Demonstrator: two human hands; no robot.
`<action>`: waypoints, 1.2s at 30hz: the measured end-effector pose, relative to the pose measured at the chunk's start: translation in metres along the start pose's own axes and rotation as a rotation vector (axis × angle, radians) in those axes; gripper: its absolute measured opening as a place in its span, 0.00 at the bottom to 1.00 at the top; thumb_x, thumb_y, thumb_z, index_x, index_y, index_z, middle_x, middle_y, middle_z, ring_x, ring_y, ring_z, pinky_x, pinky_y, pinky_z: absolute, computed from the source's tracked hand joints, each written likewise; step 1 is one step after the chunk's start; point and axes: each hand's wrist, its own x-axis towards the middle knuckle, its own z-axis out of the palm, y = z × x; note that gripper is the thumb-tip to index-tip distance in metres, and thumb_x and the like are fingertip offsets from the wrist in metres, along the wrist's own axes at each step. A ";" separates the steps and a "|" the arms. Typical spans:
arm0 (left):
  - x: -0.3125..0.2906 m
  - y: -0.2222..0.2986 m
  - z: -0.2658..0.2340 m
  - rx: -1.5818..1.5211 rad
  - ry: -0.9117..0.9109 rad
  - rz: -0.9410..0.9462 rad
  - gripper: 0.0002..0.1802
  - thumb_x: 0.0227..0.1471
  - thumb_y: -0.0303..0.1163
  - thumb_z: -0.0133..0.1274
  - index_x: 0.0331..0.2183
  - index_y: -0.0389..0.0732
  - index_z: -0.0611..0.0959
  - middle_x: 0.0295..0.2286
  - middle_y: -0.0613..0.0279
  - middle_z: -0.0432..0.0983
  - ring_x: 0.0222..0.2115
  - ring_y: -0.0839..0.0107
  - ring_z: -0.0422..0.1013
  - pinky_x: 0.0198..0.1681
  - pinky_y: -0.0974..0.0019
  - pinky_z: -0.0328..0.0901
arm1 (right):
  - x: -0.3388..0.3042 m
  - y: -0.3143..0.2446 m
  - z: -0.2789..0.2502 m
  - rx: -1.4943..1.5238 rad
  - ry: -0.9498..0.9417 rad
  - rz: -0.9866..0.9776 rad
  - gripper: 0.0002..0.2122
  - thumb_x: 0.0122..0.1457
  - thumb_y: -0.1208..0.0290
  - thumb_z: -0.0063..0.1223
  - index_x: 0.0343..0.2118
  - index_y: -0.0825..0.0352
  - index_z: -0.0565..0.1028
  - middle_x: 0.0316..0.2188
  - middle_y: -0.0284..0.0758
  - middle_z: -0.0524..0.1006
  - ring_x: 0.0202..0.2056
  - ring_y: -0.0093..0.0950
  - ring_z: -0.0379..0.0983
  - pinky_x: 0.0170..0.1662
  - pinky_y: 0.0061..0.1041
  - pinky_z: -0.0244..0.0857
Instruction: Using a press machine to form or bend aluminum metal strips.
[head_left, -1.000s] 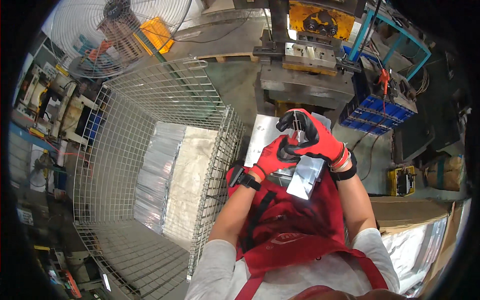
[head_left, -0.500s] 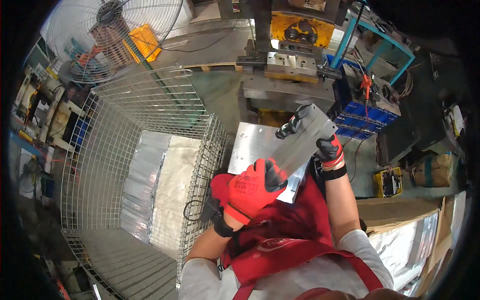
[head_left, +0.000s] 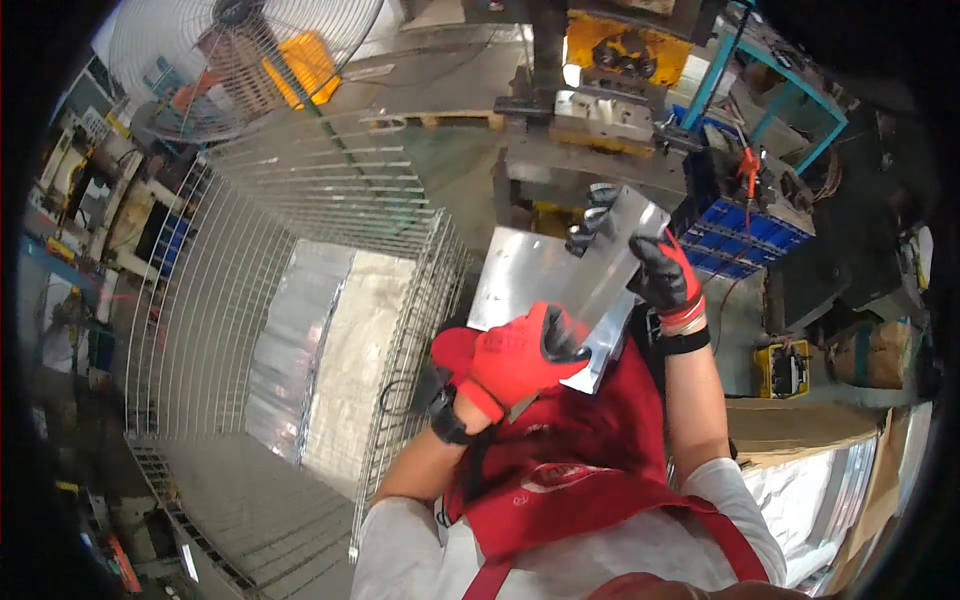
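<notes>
A long bare-metal strip-shaped part (head_left: 617,250) with a lengthwise bend is held tilted in front of my red apron, its far end up and to the right. My right hand (head_left: 668,275), in a red glove with black coating, grips its far part by the right edge; black fingertips show past its left edge. My left hand (head_left: 515,355), gloved alike, closes round the near end, which is blurred and partly hidden by the fingers. Below the part lies a flat shiny metal sheet (head_left: 510,275), with another bright metal piece (head_left: 600,362) by my lap.
A wire mesh cage (head_left: 425,290) at left holds stacked metal parts (head_left: 295,350) beside a pale sheet (head_left: 360,370). Ahead stands a press with a metal die (head_left: 605,118). Blue crates (head_left: 740,238) sit to its right, a large fan (head_left: 240,60) at far left, a cardboard box (head_left: 800,432) near right.
The view has shifted, so the surroundings sit slightly right in the picture. My right hand has moved up, showing more of its black-coated fingers, and the metal part stands a little steeper.
</notes>
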 end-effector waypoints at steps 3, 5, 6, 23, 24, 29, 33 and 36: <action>0.009 -0.008 -0.013 -0.100 -0.139 -0.096 0.27 0.34 0.50 0.60 0.31 0.39 0.71 0.21 0.57 0.71 0.23 0.67 0.71 0.26 0.65 0.62 | -0.004 0.011 -0.020 0.108 0.162 0.085 0.29 0.50 0.66 0.51 0.54 0.68 0.56 0.51 0.33 0.62 0.50 0.30 0.61 0.54 0.32 0.52; 0.013 -0.025 -0.019 -0.400 -0.206 -0.188 0.27 0.38 0.50 0.58 0.34 0.39 0.72 0.23 0.59 0.72 0.26 0.71 0.70 0.30 0.66 0.64 | 0.014 0.000 0.024 -0.097 -0.161 -0.133 0.28 0.57 0.62 0.40 0.57 0.68 0.49 0.53 0.41 0.58 0.54 0.34 0.56 0.58 0.32 0.44; 0.012 -0.035 -0.019 -0.767 -0.208 -0.204 0.26 0.41 0.50 0.55 0.35 0.39 0.73 0.24 0.60 0.72 0.27 0.71 0.70 0.32 0.65 0.64 | 0.012 0.001 0.025 -0.109 -0.123 -0.135 0.27 0.58 0.61 0.38 0.57 0.69 0.49 0.53 0.42 0.59 0.54 0.34 0.56 0.58 0.32 0.45; 0.011 -0.085 -0.026 -2.133 -0.012 -0.205 0.32 0.42 0.60 0.46 0.34 0.38 0.74 0.22 0.58 0.71 0.23 0.60 0.69 0.30 0.57 0.65 | -0.034 0.039 0.076 -0.242 0.000 0.180 0.22 0.57 0.64 0.43 0.49 0.75 0.61 0.46 0.41 0.66 0.45 0.29 0.65 0.50 0.28 0.56; 0.010 -0.089 -0.022 -2.135 -0.006 -0.146 0.32 0.42 0.59 0.46 0.34 0.37 0.74 0.23 0.58 0.70 0.24 0.61 0.69 0.30 0.57 0.66 | -0.035 0.039 0.079 -0.251 0.007 0.193 0.21 0.57 0.65 0.43 0.49 0.75 0.61 0.46 0.41 0.66 0.45 0.29 0.66 0.50 0.27 0.56; 0.008 -0.085 -0.016 -2.182 -0.183 0.167 0.34 0.42 0.59 0.46 0.35 0.35 0.71 0.24 0.56 0.68 0.21 0.65 0.66 0.28 0.56 0.66 | -0.038 0.037 0.079 -0.345 0.025 0.219 0.20 0.58 0.66 0.41 0.49 0.76 0.61 0.46 0.42 0.66 0.44 0.28 0.67 0.49 0.25 0.57; 0.011 -0.083 -0.017 -2.057 -0.229 0.302 0.36 0.39 0.59 0.47 0.34 0.31 0.71 0.20 0.53 0.68 0.20 0.65 0.67 0.29 0.56 0.66 | -0.042 0.044 0.074 -0.314 0.029 0.193 0.27 0.55 0.53 0.41 0.44 0.77 0.66 0.50 0.45 0.61 0.47 0.31 0.65 0.50 0.28 0.56; 0.008 -0.082 -0.016 -2.096 -0.271 0.302 0.36 0.39 0.58 0.48 0.34 0.31 0.71 0.20 0.53 0.69 0.20 0.65 0.67 0.29 0.55 0.66 | -0.042 0.043 0.070 -0.414 -0.043 0.186 0.29 0.53 0.49 0.42 0.44 0.78 0.67 0.51 0.45 0.59 0.48 0.32 0.63 0.52 0.29 0.55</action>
